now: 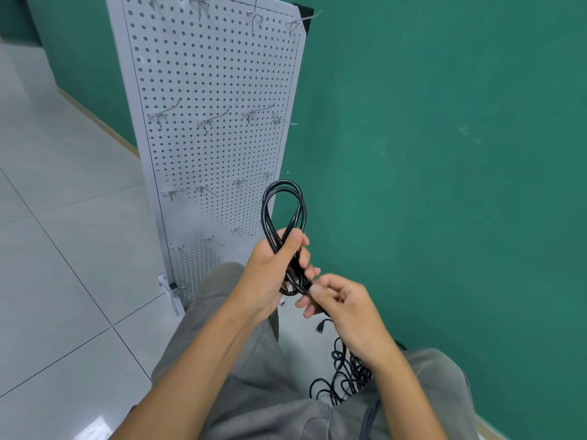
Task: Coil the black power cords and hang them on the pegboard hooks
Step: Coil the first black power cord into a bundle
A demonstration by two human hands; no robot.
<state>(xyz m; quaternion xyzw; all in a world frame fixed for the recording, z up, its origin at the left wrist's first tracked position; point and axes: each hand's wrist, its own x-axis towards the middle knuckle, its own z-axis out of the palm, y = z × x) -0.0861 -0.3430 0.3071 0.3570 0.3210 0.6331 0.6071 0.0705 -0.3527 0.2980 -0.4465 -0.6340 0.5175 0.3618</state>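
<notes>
1. Lying nearest, between the person's knees, a heap of loose cords (344,381) rests on the floor tiles, with one plug end (320,327) showing just below the right hand.
2. The right hand (341,304) has its fingers curled, pinching the free tail of the cord at the bundle's lower end.
3. The left hand (276,265) grips the coiled cord (283,214) round its waist, fingers wrapped on the gathered strands.
4. The coil's long axis runs upward and away from the left hand, its closed loop pointing toward the pegboard (216,90).
5. Judgement: the tail probably needs securing before hanging. The left hand is the nearer to the board, and the lower hooks (208,189) sit just beyond and left of the loop.
</notes>
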